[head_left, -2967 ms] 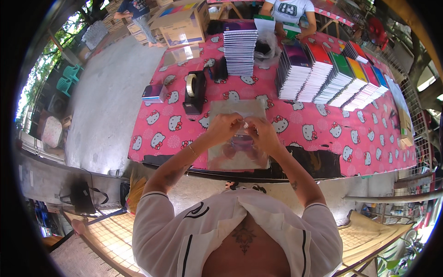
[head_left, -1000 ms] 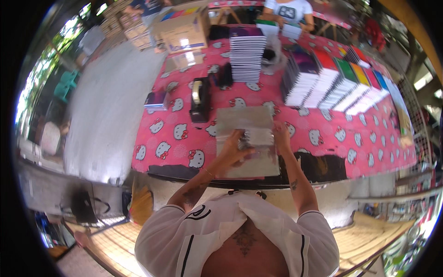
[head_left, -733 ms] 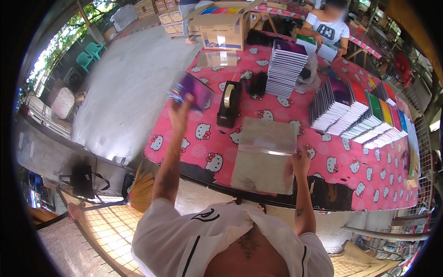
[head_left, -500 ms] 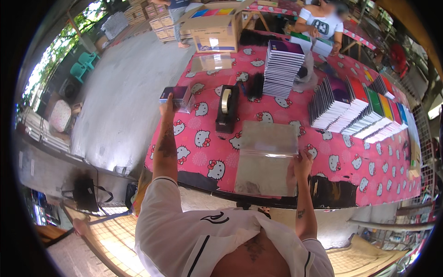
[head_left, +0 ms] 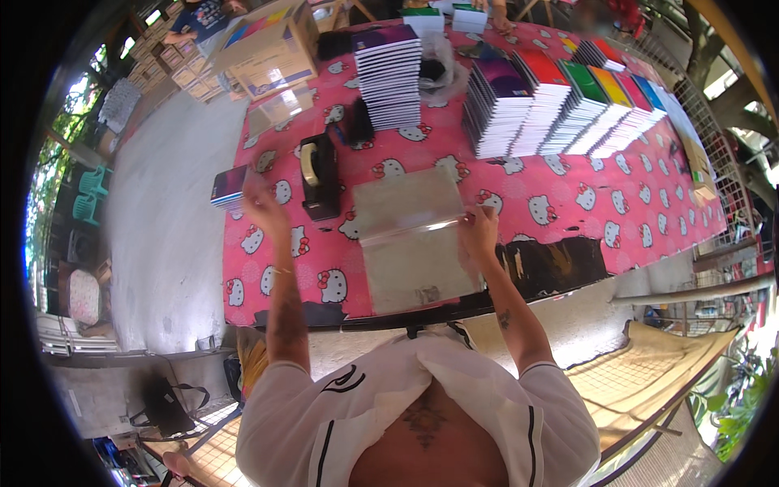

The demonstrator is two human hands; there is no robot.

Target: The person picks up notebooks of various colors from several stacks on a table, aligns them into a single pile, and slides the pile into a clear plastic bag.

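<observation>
Since half a second before, left hand [head_left: 261, 203] had drawn back from the booklet [head_left: 229, 185] at ten o'clock, fingers loose; right hand [head_left: 479, 231] pinned the sleeves [head_left: 414, 239] by the table [head_left: 560, 203] edge.

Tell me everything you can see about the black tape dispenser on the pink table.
The black tape dispenser is a heavy-looking desk model, seemingly plastic, with a pale roll of tape on its wheel at the far end. It stands upright on the pink patterned tablecloth, its long side running away from the person. It sits just left of the clear plastic sheets and right of the left hand, which does not touch it. A small dark object lies just beyond it. Nothing rests on it.
</observation>
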